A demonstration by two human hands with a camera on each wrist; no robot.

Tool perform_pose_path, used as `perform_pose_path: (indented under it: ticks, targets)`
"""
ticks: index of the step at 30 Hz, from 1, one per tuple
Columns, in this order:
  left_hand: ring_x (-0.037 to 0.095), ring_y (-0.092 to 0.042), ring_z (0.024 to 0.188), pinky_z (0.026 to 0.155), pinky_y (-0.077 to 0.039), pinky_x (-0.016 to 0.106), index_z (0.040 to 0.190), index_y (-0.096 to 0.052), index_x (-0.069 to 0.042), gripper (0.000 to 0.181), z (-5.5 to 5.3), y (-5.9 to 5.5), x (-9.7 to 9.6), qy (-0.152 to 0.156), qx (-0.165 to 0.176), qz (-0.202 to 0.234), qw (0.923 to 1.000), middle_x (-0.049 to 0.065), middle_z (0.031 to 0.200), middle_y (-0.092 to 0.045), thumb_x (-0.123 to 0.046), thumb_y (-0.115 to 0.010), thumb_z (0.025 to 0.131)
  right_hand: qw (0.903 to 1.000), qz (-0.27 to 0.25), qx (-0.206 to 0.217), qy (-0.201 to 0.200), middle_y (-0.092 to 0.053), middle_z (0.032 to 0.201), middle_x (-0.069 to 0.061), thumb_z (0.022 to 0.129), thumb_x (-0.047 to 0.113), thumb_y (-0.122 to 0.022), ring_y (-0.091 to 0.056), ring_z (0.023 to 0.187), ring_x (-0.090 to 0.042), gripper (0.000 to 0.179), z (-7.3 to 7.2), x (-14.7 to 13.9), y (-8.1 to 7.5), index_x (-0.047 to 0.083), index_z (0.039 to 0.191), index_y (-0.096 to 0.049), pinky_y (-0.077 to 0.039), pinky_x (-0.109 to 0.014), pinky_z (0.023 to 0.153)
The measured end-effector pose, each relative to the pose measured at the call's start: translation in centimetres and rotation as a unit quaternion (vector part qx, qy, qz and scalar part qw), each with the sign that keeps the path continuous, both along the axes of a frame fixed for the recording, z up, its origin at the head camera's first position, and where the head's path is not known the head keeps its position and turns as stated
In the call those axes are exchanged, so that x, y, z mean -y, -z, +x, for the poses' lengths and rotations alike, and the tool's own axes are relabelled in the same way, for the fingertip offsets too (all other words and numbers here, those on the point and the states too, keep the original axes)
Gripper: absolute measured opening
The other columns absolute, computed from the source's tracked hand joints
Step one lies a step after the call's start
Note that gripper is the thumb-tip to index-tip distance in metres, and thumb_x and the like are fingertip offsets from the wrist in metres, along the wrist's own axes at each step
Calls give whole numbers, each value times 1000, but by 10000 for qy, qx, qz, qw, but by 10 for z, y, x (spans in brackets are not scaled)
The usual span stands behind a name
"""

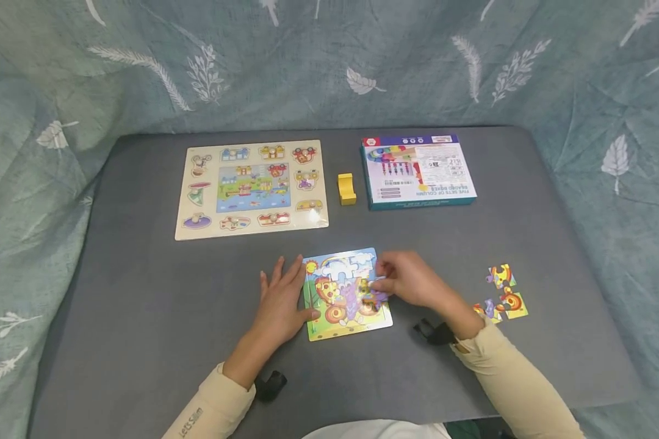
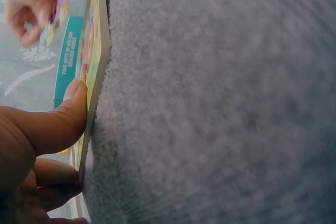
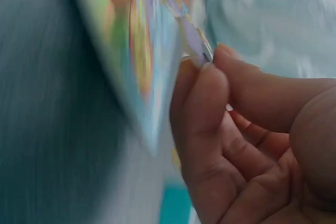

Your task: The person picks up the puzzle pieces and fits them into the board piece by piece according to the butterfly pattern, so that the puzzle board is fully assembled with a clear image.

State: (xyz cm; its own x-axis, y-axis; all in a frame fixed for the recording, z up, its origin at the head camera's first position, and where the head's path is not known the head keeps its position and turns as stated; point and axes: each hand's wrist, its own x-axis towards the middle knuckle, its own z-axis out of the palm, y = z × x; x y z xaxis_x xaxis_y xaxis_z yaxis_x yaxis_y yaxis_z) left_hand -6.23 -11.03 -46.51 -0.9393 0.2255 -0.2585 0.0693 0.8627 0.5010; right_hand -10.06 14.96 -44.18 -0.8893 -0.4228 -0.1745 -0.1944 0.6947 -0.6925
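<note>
A small jigsaw board [image 1: 329, 332] lies on the grey table in front of the person, part of its colourful picture laid in and a pale gap near the top. Along its left side rests my left hand [image 1: 280, 305], fingers spread. Its thumb [image 2: 76, 98] presses on the board's face while the other fingers lie at the edge. My right hand [image 1: 412, 280] is over the board's right side. Between thumb and fingers it pinches a jigsaw piece [image 3: 191, 32] with purple and yellow on it, tilted above the board.
Several loose jigsaw pieces [image 1: 512, 303] lie to the right, beside the right forearm. Behind the board are a wooden peg puzzle [image 1: 252, 233], a yellow curved block [image 1: 346, 190] and a flat beaded-boxes carton [image 1: 423, 203]. A patterned curtain [image 1: 318, 79] hangs along the table's far edge.
</note>
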Motion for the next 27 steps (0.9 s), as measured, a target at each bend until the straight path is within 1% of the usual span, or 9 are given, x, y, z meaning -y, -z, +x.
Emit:
perform_pose_path:
  ticks: [3, 5, 7, 11, 15, 18, 21, 24, 27]
  targets:
    - [38, -9, 149, 115, -1, 65, 146, -36, 0, 93, 0, 1, 0, -4, 84, -39, 10000, 11, 158, -26, -27, -85, 71, 9993, 44, 166, -320, -55, 64, 5, 80, 17, -78, -48, 59, -6, 24, -4, 31, 9, 13, 73, -55, -39, -21, 55]
    - [37, -9, 149, 115, -1, 64, 147, -36, -1, 93, 0, 1, -1, -9, 115, -78, 9999, 10, 159, -26, -28, -85, 72, 9989, 196, 219, -378, -53, 62, 5, 80, 18, -78, -47, 55, -6, 25, -7, 43, 14, 13, 73, -55, -37, -21, 53]
    - [37, -9, 149, 115, -2, 64, 147, -36, -2, 93, -1, 1, -2, -7, 110, -98, 9999, 10, 159, -26, -28, -84, 72, 9984, 333, 331, -325, -51, 59, 4, 79, 19, -79, -46, 51, -7, 26, -10, 50, 17, 12, 74, -55, -35, -21, 51]
    - [37, -9, 149, 115, -2, 64, 147, -36, -2, 93, 0, 2, -4, 44, 101, -32, 9999, 10, 159, -26, -28, -84, 72, 9962, 807, 286, -172, -51, 57, 3, 78, 23, -80, -46, 52, -10, 28, -10, 53, 18, 13, 71, -56, -33, -22, 49]
    - [37, -9, 149, 115, -1, 64, 147, -36, -2, 93, 1, 2, -4, 54, 102, 78, 9999, 10, 159, -25, -27, -84, 72, 9933, 1152, 30, -127, -51, 59, 4, 78, 27, -80, -47, 58, -13, 29, -8, 54, 19, 14, 69, -56, -35, -23, 52]
    - [37, -9, 149, 115, -1, 65, 146, -37, -1, 93, 1, 1, -3, 13, 87, 90, 9999, 10, 159, -26, -27, -85, 71, 9934, 1130, -127, -157, -50, 59, 4, 79, 27, -80, -46, 58, -13, 29, -8, 56, 20, 14, 69, -56, -35, -24, 54]
    - [37, -10, 148, 115, -1, 65, 146, -37, -1, 93, 1, 0, -1, -24, 74, 55, 10000, 11, 158, -26, -27, -85, 71, 9946, 1016, -99, -181, -50, 55, 5, 80, 27, -78, -48, 53, -11, 28, -8, 58, 22, 15, 69, -56, -36, -24, 50]
    - [37, -10, 149, 115, -1, 65, 147, -36, -1, 94, 1, -1, 0, -11, 65, 26, 10000, 11, 159, -26, -26, -85, 71, 9955, 947, -31, -92, -49, 52, 6, 82, 27, -76, -48, 49, -9, 29, -5, 59, 23, 15, 67, -54, -34, -23, 47]
    - [37, -10, 149, 115, -1, 65, 147, -35, -1, 94, 0, -1, 1, 36, 29, 28, 10000, 11, 159, -25, -26, -85, 71, 9949, 999, -114, 50, -49, 53, 6, 84, 25, -74, -47, 50, -10, 30, -1, 61, 25, 17, 65, -53, -33, -23, 48]
